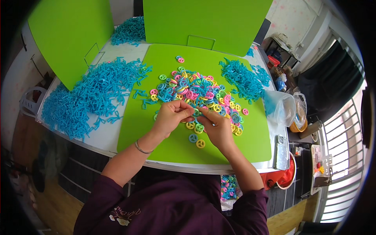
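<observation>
Over the near side of a heap of small coloured plastic wheels (192, 94), my two hands meet with their fingers pinched together. A pale green wheel (196, 112) shows between the fingertips. My left hand (172, 117) is closed at its left side, thumb against forefinger. From the right, my right hand (216, 124) closes on the same wheel; its thumb and the curled fingers partly cover it. Whether a second small piece is in the pinch I cannot tell. Just below lie a loose blue wheel (193, 138) and a yellow wheel (200, 143).
A green mat (164, 145) covers the table's middle. Blue plastic pieces form a large pile (90, 94) on the left and another pile (243, 80) on the right. Upright green boards (203, 23) stand behind. A phone (281, 152) and a clear plastic bag (282, 106) are at the right edge.
</observation>
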